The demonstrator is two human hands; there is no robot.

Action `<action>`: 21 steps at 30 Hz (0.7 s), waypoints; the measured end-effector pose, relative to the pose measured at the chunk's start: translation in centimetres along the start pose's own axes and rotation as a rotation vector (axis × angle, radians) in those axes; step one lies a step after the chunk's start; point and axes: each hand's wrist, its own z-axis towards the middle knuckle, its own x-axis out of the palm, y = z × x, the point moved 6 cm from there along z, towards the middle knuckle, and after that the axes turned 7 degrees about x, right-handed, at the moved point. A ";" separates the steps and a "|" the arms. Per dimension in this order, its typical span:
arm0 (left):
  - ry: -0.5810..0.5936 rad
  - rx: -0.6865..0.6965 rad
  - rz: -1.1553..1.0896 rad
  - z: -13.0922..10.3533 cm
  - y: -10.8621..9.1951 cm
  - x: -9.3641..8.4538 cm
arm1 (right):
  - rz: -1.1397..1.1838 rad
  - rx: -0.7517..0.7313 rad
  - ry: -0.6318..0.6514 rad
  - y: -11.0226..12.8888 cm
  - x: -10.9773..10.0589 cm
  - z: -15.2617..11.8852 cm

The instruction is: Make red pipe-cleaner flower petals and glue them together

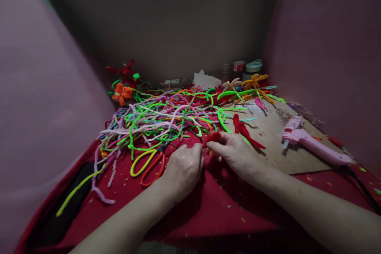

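My right hand [235, 152] pinches a red fuzzy piece [213, 138] between thumb and fingers, above the red cloth. Close against its left side is my left hand [186, 166], fingers curled in at the lower left end of that piece; what its fingertips grip is hidden. Scissors [147, 167] with one yellow and one red handle lie just left of my left hand. Beyond my hands spreads a tangled heap of coloured pipe cleaners [166, 117]. Another red fuzzy shape [248, 134] lies on the board behind my right hand.
A pink glue gun [315, 145] rests on the brown board [270, 143] at right, its cord running to the front right. Fuzzy flowers [122, 93] stand at the back left, others [254, 81] at the back right near a lidded container [253, 68]. A black item [64, 210] lies front left.
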 end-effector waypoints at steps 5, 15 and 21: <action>-0.049 0.091 0.143 -0.7 -0.9 0.2 | 0.026 -0.049 0.034 -0.1 0.2 0.2; -0.032 -0.565 -1.058 0.4 3.1 -0.7 | 0.044 0.028 0.197 -0.7 0.7 0.1; 0.082 -0.776 -1.609 -0.1 2.6 1.5 | -0.099 0.110 0.334 -1.6 1.4 -0.2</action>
